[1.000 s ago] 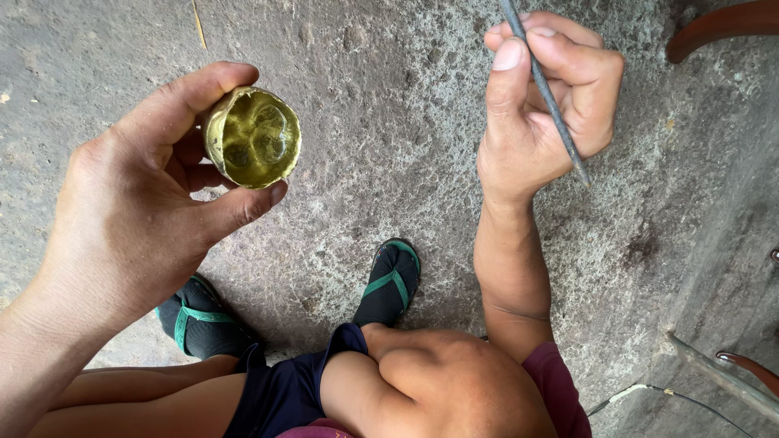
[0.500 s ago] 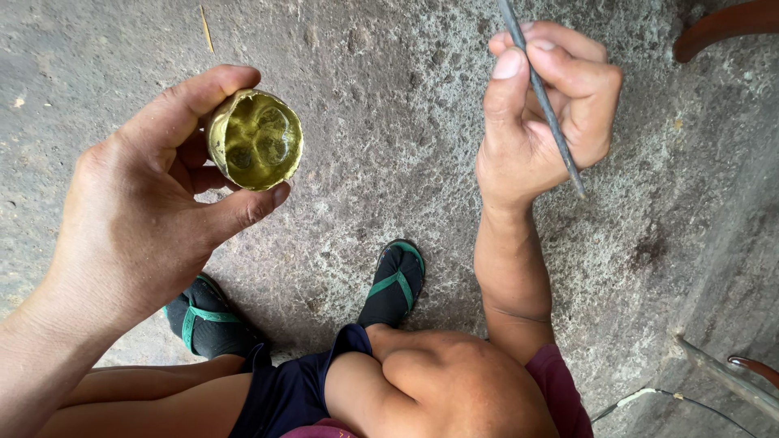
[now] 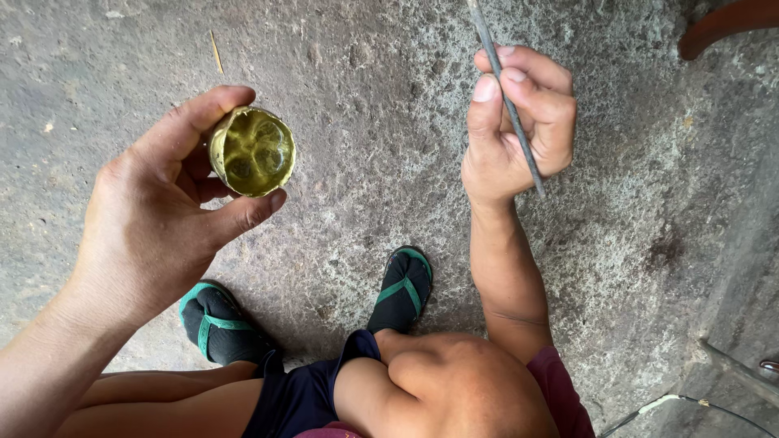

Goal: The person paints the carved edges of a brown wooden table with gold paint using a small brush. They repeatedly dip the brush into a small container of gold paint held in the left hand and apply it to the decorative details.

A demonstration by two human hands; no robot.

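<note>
My left hand holds a small round brass cup between thumb and fingers, its hollow inside facing the camera and showing rounded dents. My right hand is closed around a thin grey metal rod that runs diagonally through the fist and out past the top of the view. The two hands are apart, with the rod well to the right of the cup.
Below is rough grey concrete floor. My feet in black and green sandals rest on it, with my knees and dark shorts at the bottom. A reddish curved object sits top right; a thin cable lies bottom right.
Both hands stay almost still; the cup has drifted slightly down and the right hand with the rod slightly lower in view.
</note>
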